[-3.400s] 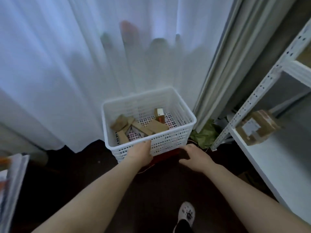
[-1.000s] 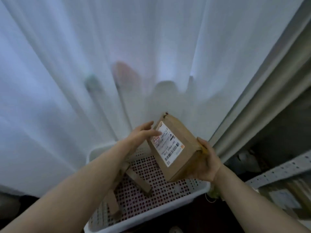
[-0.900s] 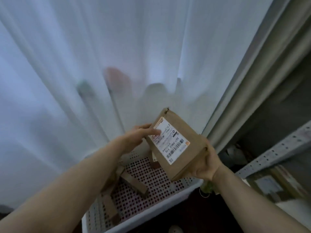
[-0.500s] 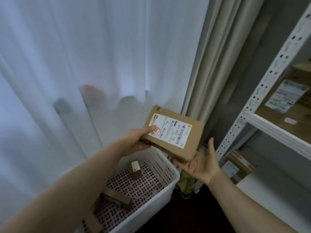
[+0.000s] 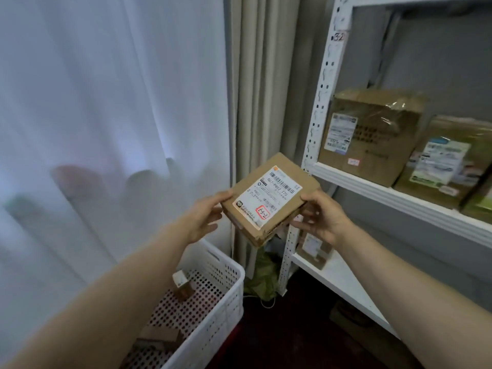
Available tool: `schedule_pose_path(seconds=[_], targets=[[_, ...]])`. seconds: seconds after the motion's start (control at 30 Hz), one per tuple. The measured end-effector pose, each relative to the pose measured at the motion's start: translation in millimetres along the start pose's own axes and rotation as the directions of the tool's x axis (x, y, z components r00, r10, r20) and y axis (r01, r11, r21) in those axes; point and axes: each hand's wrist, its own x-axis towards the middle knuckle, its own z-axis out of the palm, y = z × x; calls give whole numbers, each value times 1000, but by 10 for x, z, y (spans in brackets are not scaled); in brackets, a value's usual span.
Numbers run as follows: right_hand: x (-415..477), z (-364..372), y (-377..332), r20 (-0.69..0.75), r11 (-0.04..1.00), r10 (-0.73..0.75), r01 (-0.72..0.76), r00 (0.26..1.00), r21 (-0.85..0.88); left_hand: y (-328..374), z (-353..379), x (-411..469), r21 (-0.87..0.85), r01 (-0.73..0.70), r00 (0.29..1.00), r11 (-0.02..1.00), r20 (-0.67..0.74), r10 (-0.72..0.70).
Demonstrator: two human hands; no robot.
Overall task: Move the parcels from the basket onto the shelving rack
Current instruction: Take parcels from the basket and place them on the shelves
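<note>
A flat brown cardboard parcel (image 5: 269, 195) with a white shipping label and a red-marked sticker is held up in front of me, label facing up. My left hand (image 5: 205, 218) grips its left edge and my right hand (image 5: 320, 217) grips its right edge. Below at the lower left stands the white perforated basket (image 5: 229, 296), with a small box (image 5: 182, 286) and other brown parcels (image 5: 159, 338) inside. The white metal shelving rack (image 5: 394, 198) rises on the right, just beyond the held parcel.
Two large cardboard boxes (image 5: 372, 134) (image 5: 450, 158) stand on the rack's middle shelf. A small parcel (image 5: 314, 249) sits on the lower shelf (image 5: 338, 278). Sheer white curtain (image 5: 106, 102) and beige drape (image 5: 261, 83) hang behind. Green bag (image 5: 262, 275) lies by the rack's post.
I lifted the parcel out of the basket and turned right toward the rack. The parcel rotated, and my right hand moved from under it to grip its right edge.
</note>
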Motion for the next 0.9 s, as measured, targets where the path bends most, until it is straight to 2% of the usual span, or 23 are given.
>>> schedule_pose_path(seconds=[0.1, 0.2, 0.27, 0.57, 0.9], targets=[[-71, -118, -158, 5, 999, -11, 11, 1000, -43, 133, 117, -24, -5, -20, 992, 1000, 121, 21], [-140, -179, -268, -15, 997, -20, 19, 1000, -73, 132, 328, -59, 119, -24, 980, 993, 197, 0], [-174, -220, -316, -28, 997, -21, 18, 999, -78, 95, 456, -84, 162, -27, 981, 986, 192, -5], [-308, -397, -323, -2, 995, -24, 24, 1000, -97, 25, 628, -157, 159, -26, 982, 987, 187, -4], [-363, -577, -254, -39, 995, -39, 35, 998, -89, -51, 741, -178, 182, -11, 979, 983, 204, -27]])
